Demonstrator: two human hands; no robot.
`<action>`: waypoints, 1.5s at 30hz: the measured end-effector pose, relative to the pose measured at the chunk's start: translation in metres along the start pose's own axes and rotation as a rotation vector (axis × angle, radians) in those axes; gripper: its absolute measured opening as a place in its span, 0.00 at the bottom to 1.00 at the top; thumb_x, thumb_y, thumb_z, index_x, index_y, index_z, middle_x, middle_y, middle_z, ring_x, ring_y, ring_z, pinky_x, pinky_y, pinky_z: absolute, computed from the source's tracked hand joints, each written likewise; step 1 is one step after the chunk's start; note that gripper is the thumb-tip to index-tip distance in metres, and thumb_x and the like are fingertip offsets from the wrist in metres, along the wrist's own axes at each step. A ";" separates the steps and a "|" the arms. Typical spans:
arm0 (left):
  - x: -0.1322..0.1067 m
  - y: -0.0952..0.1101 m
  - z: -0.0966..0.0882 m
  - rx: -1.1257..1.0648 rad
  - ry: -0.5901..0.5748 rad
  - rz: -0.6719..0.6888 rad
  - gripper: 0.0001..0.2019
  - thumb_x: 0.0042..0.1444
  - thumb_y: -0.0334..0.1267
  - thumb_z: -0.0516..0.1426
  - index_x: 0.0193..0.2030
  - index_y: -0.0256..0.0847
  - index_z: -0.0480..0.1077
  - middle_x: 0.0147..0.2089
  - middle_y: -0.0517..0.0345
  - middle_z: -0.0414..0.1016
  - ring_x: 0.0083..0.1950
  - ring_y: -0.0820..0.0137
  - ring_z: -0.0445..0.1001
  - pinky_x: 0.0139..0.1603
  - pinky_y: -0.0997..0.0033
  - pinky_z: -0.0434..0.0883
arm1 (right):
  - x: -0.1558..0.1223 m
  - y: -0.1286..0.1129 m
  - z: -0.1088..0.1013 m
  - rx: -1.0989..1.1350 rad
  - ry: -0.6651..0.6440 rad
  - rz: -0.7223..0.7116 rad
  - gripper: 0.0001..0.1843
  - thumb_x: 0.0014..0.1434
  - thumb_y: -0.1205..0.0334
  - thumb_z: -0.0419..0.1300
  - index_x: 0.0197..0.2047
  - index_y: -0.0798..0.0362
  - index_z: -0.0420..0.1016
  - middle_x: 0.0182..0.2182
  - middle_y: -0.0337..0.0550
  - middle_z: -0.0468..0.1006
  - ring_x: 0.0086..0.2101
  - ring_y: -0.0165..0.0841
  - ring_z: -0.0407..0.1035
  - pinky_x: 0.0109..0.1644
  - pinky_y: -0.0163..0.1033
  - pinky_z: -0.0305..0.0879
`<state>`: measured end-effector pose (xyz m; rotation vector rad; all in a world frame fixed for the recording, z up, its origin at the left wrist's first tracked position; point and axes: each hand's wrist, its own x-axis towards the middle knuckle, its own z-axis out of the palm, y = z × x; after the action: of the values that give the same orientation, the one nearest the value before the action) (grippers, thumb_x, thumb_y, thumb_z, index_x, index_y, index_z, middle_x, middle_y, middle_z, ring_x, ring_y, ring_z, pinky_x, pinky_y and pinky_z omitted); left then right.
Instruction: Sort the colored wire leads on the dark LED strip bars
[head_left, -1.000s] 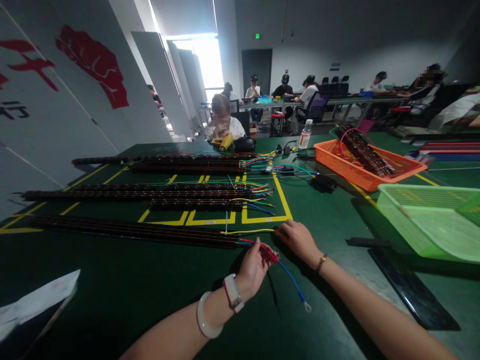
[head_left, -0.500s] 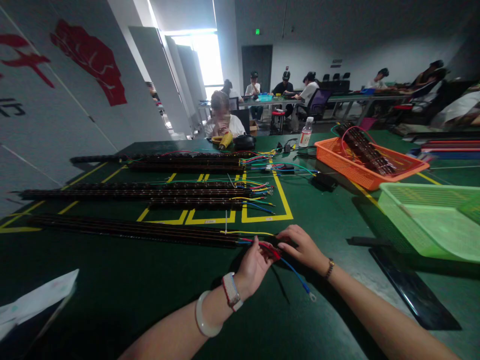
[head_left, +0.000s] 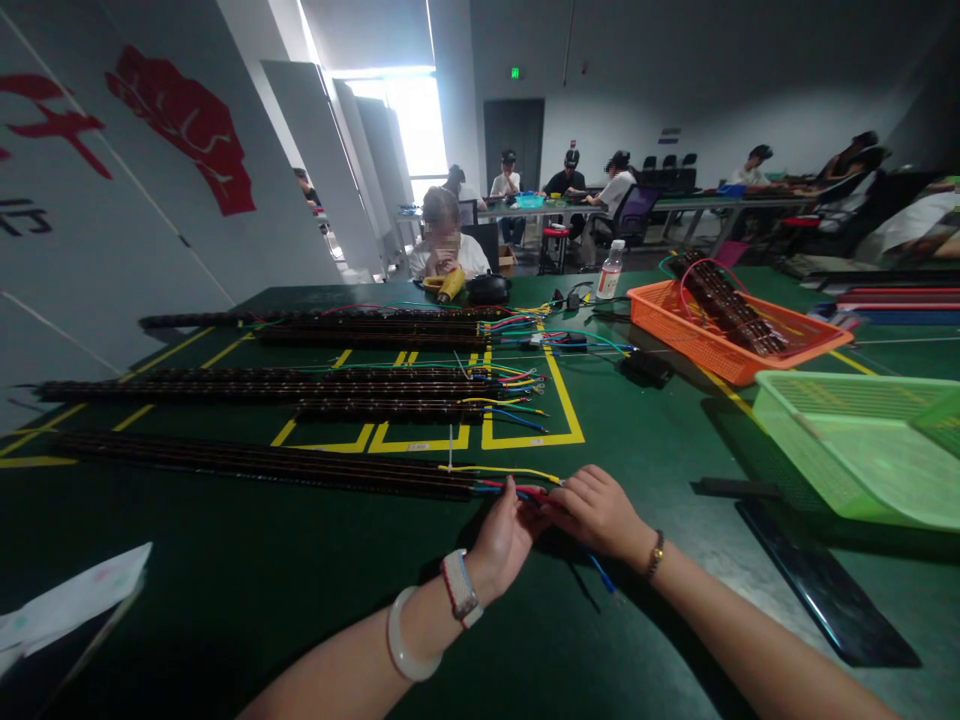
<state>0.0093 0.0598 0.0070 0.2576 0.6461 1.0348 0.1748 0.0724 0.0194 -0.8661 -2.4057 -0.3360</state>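
A long bundle of black-sleeved cables (head_left: 262, 465) lies across the green table, with a white cable tie (head_left: 451, 447) standing up near its right end. Coloured wires come out there. My left hand (head_left: 508, 540) is closed round the red and blue wires (head_left: 491, 488) from below. From the right, my right hand (head_left: 600, 510) closes on the same wires just past the left fingertips; its fingers partly hide them. The yellow wire (head_left: 517, 471) runs above the left hand to the right fingers. Below the right hand hangs the blue wire end (head_left: 602, 573) with its ring terminal.
More cable bundles (head_left: 390, 408) lie beyond, over yellow tape outlines. To the right stand an orange basket (head_left: 694, 340) holding a bundle and a green basket (head_left: 787, 440), with a black flat panel (head_left: 821, 580) nearer. A bottle (head_left: 610, 270) and a yellow heat gun (head_left: 450, 285) are farther back.
My right hand has moved in over the wires and closed on them beside my left hand, covering the red part. The blue wire end has shifted slightly left. My left hand stays nearly still.
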 end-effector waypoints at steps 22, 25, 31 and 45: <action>-0.002 -0.006 -0.003 0.175 -0.034 0.140 0.18 0.54 0.53 0.55 0.28 0.37 0.66 0.26 0.57 0.69 0.30 0.70 0.69 0.39 0.65 0.67 | 0.001 0.005 0.014 -0.108 -0.297 0.328 0.17 0.64 0.57 0.51 0.27 0.52 0.70 0.24 0.41 0.73 0.30 0.33 0.60 0.36 0.38 0.46; -0.001 -0.006 -0.003 0.170 -0.026 0.138 0.18 0.53 0.53 0.55 0.28 0.37 0.66 0.26 0.57 0.69 0.30 0.70 0.69 0.39 0.65 0.67 | 0.002 0.005 0.018 -0.099 -0.342 0.332 0.16 0.64 0.57 0.51 0.28 0.52 0.71 0.25 0.41 0.74 0.30 0.33 0.61 0.36 0.38 0.47; -0.003 -0.005 -0.002 0.141 -0.024 0.120 0.17 0.55 0.50 0.55 0.28 0.36 0.67 0.26 0.56 0.70 0.30 0.70 0.70 0.39 0.65 0.67 | 0.002 0.007 0.021 -0.077 -0.366 0.345 0.18 0.65 0.56 0.49 0.28 0.53 0.72 0.25 0.42 0.74 0.30 0.32 0.63 0.36 0.38 0.48; 0.001 -0.005 -0.004 0.119 -0.062 0.099 0.17 0.56 0.50 0.54 0.29 0.36 0.67 0.27 0.54 0.71 0.32 0.68 0.71 0.43 0.61 0.67 | 0.001 0.016 0.004 0.649 -0.560 0.640 0.36 0.63 0.39 0.40 0.19 0.57 0.70 0.15 0.39 0.67 0.18 0.25 0.57 0.25 0.32 0.51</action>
<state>0.0110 0.0575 0.0014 0.4275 0.6442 1.0801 0.1829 0.0871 0.0172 -1.4420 -2.2715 0.9849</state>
